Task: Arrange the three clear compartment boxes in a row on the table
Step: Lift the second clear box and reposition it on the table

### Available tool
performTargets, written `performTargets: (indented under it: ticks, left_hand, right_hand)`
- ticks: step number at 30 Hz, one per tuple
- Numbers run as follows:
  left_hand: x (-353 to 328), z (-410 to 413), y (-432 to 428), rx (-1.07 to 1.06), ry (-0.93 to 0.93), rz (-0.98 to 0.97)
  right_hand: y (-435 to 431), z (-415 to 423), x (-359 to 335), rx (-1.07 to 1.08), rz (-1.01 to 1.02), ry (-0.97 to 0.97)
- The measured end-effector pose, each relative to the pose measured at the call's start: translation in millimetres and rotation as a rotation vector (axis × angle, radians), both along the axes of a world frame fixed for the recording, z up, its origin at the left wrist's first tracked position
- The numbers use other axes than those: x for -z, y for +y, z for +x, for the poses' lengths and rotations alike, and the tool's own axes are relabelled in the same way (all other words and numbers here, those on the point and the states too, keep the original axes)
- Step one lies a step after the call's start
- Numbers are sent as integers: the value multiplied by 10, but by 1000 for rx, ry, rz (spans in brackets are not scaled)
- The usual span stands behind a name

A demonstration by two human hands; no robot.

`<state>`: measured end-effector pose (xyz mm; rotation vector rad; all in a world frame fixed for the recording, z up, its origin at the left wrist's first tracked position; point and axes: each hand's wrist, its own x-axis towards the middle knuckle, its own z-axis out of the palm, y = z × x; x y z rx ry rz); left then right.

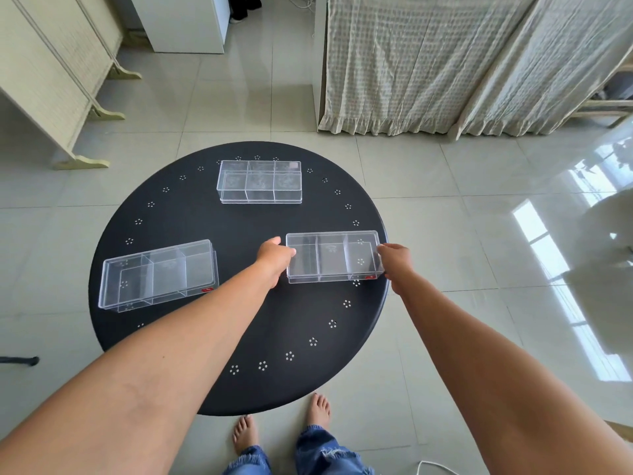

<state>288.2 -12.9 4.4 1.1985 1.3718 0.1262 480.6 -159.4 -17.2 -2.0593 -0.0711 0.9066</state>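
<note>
1. No legible text, numbers or brands anywhere.
2. Small red label (370,277) on right box (334,257), near corner: too small to read.
3. Similar red label (207,289) on left box (159,274): unreadable.

Glossy pale floor tiles (239,108) mirror bright windows at three o'clock; checked curtains (394,63) hang at one, a cream folding screen (51,70) at ten.

I see a round matt black table (191,221) ringed with small white dot clusters. The three clear plastic compartment boxes are colourless; the near-left box (158,274) and the right-hand box (334,257) each bear a small red label. The floor (462,234) is pale grey-green glossy tile; the curtain (411,63) shows a cream waffle check.
</note>
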Motion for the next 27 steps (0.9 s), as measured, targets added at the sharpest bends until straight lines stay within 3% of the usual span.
performTargets:
  ticks: [7, 14, 22, 27]
  left_hand:
    - [-222, -36, 308, -109, -18, 106]
    - [-342, -120, 799, -149, 8, 193]
    - [-294, -264, 1505, -207, 31, 263]
    - [-219, -289, 1935, -217, 80, 282]
  right_hand:
    - [402, 197, -40, -108, -101, -167]
    - [976, 60, -314, -257, -79, -309]
    - [1637, -110, -439, -264, 19, -165]
    - [2066, -124, -313, -181, -19, 28]
